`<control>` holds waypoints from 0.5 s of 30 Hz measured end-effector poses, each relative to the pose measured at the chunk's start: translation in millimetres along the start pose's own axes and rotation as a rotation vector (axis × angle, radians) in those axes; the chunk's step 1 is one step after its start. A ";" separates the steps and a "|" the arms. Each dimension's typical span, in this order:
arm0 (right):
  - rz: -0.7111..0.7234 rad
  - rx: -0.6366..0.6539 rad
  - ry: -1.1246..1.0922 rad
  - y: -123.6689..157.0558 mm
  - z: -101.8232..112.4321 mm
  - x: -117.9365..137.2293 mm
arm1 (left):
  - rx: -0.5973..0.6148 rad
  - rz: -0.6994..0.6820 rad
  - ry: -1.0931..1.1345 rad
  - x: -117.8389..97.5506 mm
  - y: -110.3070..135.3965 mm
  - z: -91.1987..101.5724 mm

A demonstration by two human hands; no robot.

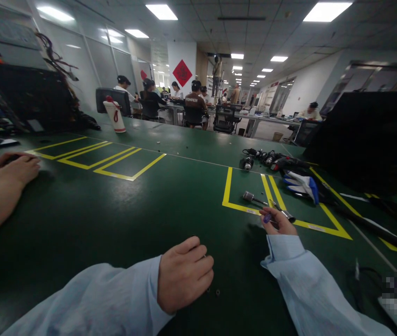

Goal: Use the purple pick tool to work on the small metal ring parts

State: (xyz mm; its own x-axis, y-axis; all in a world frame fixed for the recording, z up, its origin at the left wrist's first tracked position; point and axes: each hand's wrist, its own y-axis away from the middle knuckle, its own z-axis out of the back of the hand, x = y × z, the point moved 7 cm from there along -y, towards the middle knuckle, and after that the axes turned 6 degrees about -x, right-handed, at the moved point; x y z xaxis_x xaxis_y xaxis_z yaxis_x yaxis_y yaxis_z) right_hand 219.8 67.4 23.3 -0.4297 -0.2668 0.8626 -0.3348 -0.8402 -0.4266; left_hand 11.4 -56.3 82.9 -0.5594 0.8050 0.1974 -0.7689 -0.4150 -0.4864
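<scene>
My left hand (186,274) rests low over the green table with its fingers curled; whatever it may hold is hidden. Just beside it lie small dark nut-like rings (218,292). Farther right, my right hand (279,223) pinches a small purple piece (267,218) whose kind I cannot make out. Beyond those fingertips lies a tool with a thick knurled metal end (248,196) and a thin shaft pointing toward the hand. A dark, shiny cylindrical tool (288,215) sits right behind the same hand; whether they touch is unclear.
Yellow tape outlines (133,177) mark the green table (142,219). Black corded tools (271,158) and a white-and-blue glove (301,184) lie at the right. A white cup (114,114) stands at the far edge. Another person's hands (16,170) rest at the left.
</scene>
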 end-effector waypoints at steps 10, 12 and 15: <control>0.247 0.101 0.415 -4.5 -7.4 1.0 | 0.131 0.285 0.625 51.0 12.6 -17.6; 0.291 0.124 0.460 -5.5 -12.1 -5.4 | 0.126 0.331 0.684 56.0 14.1 -20.9; 0.326 0.149 0.530 -5.3 -18.4 -14.5 | 0.107 0.367 0.750 60.4 15.0 -24.5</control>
State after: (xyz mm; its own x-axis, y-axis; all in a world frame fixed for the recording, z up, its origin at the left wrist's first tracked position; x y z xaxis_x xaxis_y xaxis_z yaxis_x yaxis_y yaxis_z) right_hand 212.3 84.4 8.1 -0.8587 -0.2822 0.4277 -0.0132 -0.8222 -0.5690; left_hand -26.4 -3.5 66.6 -0.4547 0.6640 -0.5936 -0.6251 -0.7127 -0.3184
